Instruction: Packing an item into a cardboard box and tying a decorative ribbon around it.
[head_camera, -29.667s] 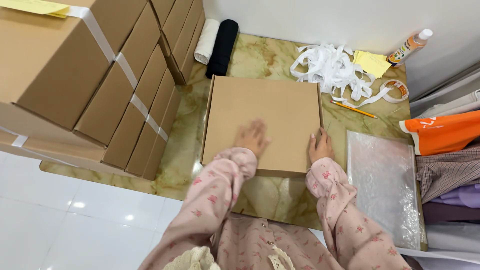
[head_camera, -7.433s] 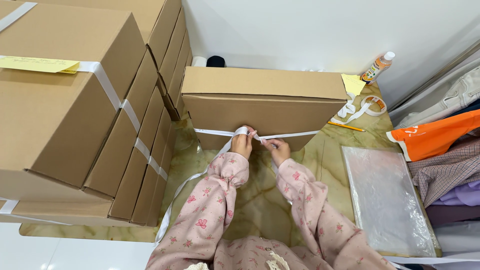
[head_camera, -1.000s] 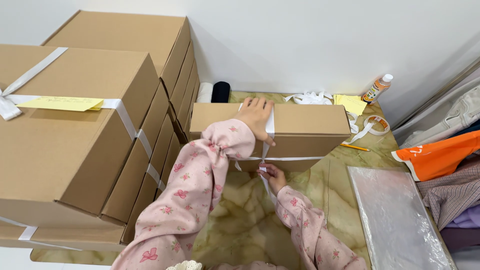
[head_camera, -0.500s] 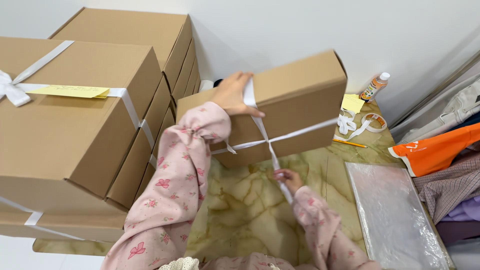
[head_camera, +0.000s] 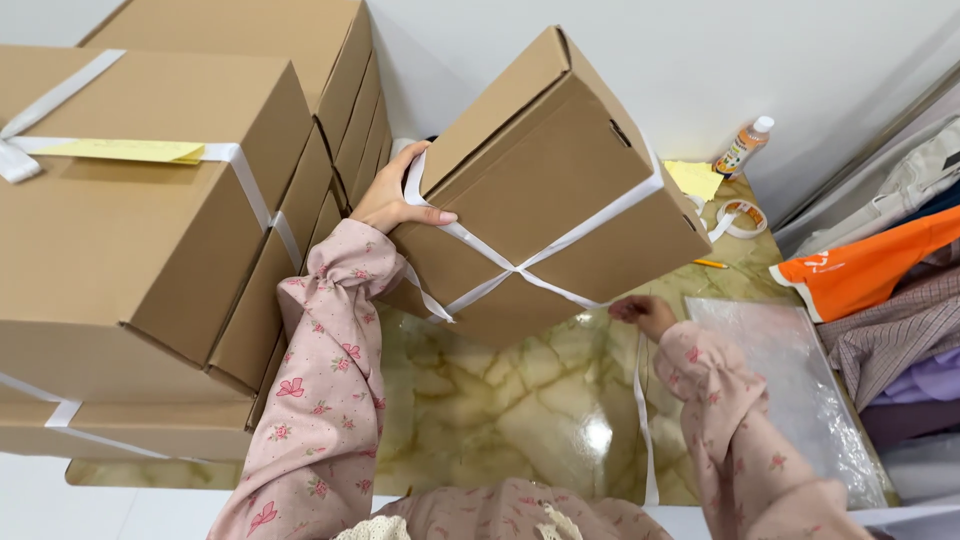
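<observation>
I see the left hand (head_camera: 395, 205) gripping the upper left edge of the cardboard box (head_camera: 545, 190), which is tipped up on one corner above the marbled tabletop (head_camera: 500, 410). White ribbon (head_camera: 520, 265) crosses its underside. The right hand (head_camera: 645, 315) is closed, pinching the ribbon's loose end just below the box. Stacked boxes (head_camera: 150, 230) stand to the left.

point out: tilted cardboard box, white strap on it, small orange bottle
tilted cardboard box (head_camera: 560, 170), head view, on its broad brown face.
white strap (head_camera: 515, 268), head view, where its bands cross.
small orange bottle (head_camera: 741, 150), head view, on its body.
</observation>
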